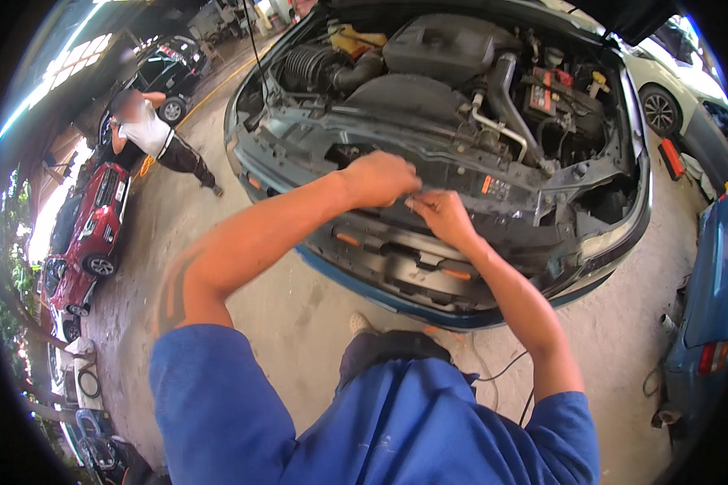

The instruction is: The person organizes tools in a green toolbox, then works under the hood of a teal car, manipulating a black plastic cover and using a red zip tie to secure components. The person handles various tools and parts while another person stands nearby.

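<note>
Both my hands meet over the front edge of a car's open engine bay (429, 97), above the grille opening. My left hand (380, 179) is closed with its fingers curled, and its fingertips are blurred. Close beside it, my right hand (445, 217) is pinched, thumb against fingers. Anything small between the fingers is too blurred to name. Under and behind the hands runs the dark front panel (441, 167), with an orange label (493, 186) right of them. Below them is the exposed front bumper (396, 255) with orange pieces.
An engine cover (449, 42), a ribbed intake hose (311, 69) and a battery (540, 93) sit in the bay. A person in a white shirt (146, 129) stands at left near a red vehicle (89, 214). On the right are a blue car panel (708, 283) and a white car (655, 69). Cables (501, 376) lie on the floor.
</note>
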Tool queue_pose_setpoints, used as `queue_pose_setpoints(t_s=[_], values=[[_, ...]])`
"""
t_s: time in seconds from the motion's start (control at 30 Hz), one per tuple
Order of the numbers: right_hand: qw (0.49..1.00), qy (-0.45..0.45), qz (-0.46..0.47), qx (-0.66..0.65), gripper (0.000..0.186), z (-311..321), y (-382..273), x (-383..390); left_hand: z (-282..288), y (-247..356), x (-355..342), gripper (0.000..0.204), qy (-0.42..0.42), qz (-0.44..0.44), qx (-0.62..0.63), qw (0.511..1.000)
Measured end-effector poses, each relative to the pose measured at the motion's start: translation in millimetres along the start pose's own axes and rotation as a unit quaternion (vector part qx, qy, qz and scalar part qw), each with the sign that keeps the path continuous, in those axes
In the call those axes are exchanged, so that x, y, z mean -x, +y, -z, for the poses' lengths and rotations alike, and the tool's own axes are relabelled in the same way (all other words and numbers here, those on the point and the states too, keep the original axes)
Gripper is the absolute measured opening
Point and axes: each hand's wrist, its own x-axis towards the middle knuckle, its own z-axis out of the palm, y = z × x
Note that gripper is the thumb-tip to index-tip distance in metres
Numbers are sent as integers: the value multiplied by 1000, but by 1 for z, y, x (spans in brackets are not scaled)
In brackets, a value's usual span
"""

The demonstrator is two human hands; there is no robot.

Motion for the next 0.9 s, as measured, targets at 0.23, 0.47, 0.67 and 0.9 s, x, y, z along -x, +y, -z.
queue_pose_setpoints(t_s=[0.23,0.47,0.67,0.9], values=[[998,-29,45,20,29,-1,9,2,-48,89,88,27,-163,173,543,805],[998,5,58,-8,25,-3,-4,-1,-45,97,50,44,255,440,437,742],[997,-23,44,66,14,1,2,-1,-47,67,-2,54,140,471,306,816],[997,2,64,44,12,-3,5,2,-46,59,-9,42,102,440,284,846]])
